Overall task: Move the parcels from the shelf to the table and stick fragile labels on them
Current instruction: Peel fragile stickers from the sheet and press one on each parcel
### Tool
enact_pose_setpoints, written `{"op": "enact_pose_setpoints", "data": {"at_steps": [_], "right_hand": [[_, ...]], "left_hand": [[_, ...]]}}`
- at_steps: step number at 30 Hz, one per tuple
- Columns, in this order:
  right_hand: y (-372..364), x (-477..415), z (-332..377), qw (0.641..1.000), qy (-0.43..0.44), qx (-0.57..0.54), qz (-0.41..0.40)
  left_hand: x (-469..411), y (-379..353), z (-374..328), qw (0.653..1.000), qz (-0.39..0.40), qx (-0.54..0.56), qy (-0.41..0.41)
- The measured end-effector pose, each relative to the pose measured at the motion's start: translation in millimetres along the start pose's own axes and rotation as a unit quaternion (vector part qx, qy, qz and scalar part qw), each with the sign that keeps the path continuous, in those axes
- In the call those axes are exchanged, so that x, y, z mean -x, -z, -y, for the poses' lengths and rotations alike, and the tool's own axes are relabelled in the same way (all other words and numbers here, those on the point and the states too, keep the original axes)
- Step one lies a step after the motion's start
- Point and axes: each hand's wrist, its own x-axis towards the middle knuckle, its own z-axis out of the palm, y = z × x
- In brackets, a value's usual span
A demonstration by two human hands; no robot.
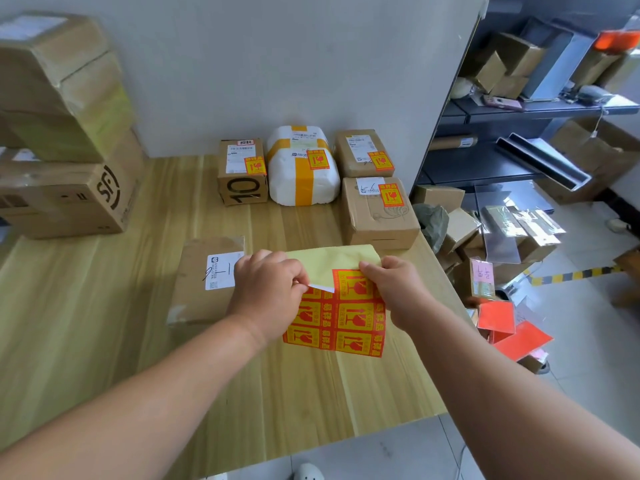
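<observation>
Left hand (268, 292) pinches a half-lifted fragile label (320, 289); right hand (391, 289) grips the sticker sheet (341, 323). Peel slowly, sheet taut — then press flat on the unlabelled parcel (197, 282).

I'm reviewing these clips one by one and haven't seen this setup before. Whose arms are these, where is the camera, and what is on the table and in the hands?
There is no machine here: a person wears a wide-angle camera on the head, looking down at their own bare arms. The single picture is that view. The right hand holds a sheet of red and yellow fragile labels, and the left hand peels one label off it. On the wooden table, under the left hand, lies a flat parcel with no fragile label showing. At the back stand four parcels that have one already: a "10" box, a white parcel and two brown boxes. Bigger boxes are stacked at the left.
</observation>
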Motion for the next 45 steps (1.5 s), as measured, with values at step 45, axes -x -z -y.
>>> {"op": "enact_pose_setpoints", "data": {"at_steps": [45], "right_hand": [[50.4,-15.4,-38.1,0.989,-0.082,0.015,0.119]], "left_hand": [[-29.2,4.0,23.7,0.798,-0.003,0.459,0.39]]}}
